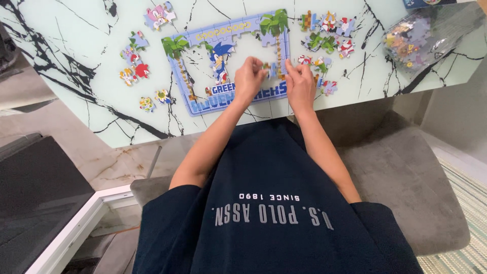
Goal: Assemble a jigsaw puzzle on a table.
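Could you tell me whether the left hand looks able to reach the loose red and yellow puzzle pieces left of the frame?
Probably yes: the left hand has bare tabletop between it and those pieces.

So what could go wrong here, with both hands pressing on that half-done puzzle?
1. The left hand and right hand press on the jigsaw puzzle near the table edge; a shove might slide it or split joined pieces.
2. A forearm sweep might knock the loose pieces out of place.
3. The plastic bag of pieces lies at the far edge and might slip off.
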